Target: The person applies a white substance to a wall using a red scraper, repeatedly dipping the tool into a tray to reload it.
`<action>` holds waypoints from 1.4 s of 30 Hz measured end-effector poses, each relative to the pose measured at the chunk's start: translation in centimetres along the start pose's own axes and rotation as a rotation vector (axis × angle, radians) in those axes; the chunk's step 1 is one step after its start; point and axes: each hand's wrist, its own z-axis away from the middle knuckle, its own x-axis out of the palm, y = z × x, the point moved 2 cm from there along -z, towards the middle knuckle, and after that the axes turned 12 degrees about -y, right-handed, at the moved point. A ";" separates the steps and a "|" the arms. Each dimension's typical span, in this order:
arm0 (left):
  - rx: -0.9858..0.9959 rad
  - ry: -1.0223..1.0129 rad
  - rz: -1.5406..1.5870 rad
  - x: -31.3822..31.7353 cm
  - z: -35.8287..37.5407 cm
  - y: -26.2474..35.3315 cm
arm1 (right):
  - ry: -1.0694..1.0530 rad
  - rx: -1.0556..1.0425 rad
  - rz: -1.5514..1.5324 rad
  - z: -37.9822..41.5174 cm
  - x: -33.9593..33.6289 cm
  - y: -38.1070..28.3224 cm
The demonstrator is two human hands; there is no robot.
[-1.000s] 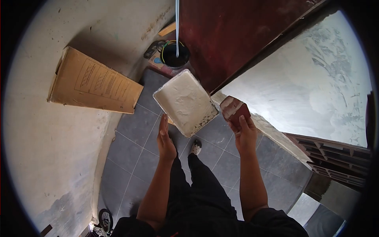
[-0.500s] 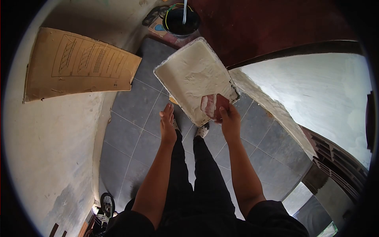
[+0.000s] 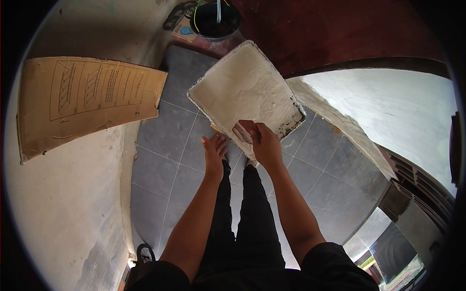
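My right hand (image 3: 267,145) grips a flat, dark red spreader (image 3: 246,127), its thumb and fingers closed at one edge. Whitish paste is smeared across the spreader's left part. It overlaps the near edge of a large rectangular tray (image 3: 191,94), which holds a layer of creamy white paste (image 3: 242,87). To the left, my left hand (image 3: 213,154) is held up with its fingers apart and nothing in it, just short of the tray's near-left side. The tray's near corner lies in front of my feet, partly hidden by the right hand.
A cardboard sheet (image 3: 92,99) with printed drawings leans on the left wall. Beyond the tray stands a black bucket (image 3: 216,24) with a yellow handle. A partly whitened wall (image 3: 383,102) runs along the right. Grey tiles (image 3: 162,131) cover the floor.
My right hand has moved left with the spreader, which now appears more edge-on. My left hand has turned and spread its fingers. The camera view has shifted slightly.
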 end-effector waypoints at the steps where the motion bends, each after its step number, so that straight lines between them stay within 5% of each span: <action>1: -0.028 -0.013 0.035 -0.1 -0.2 -0.1 | -0.021 -0.002 0.020 -0.1 0.3 -0.2; 16: -0.059 -0.053 0.024 -0.1 -1.0 0.1 | 0.029 0.058 -0.021 -1.5 1.3 0.4; 22: -0.132 -0.119 0.035 0.1 -1.1 0.4 | -0.114 -0.014 0.056 -1.8 2.1 0.0; 28: -0.150 -0.110 0.028 0.0 -1.3 0.1 | 0.034 0.038 -0.050 -2.0 -0.3 0.5; 35: -0.197 -0.059 0.023 0.9 -0.8 -0.1 | -0.148 -0.026 0.083 -1.0 1.5 1.9; 42: -0.247 -0.094 0.022 0.6 -0.9 -1.3 | 0.018 0.006 -0.095 0.1 -0.4 2.2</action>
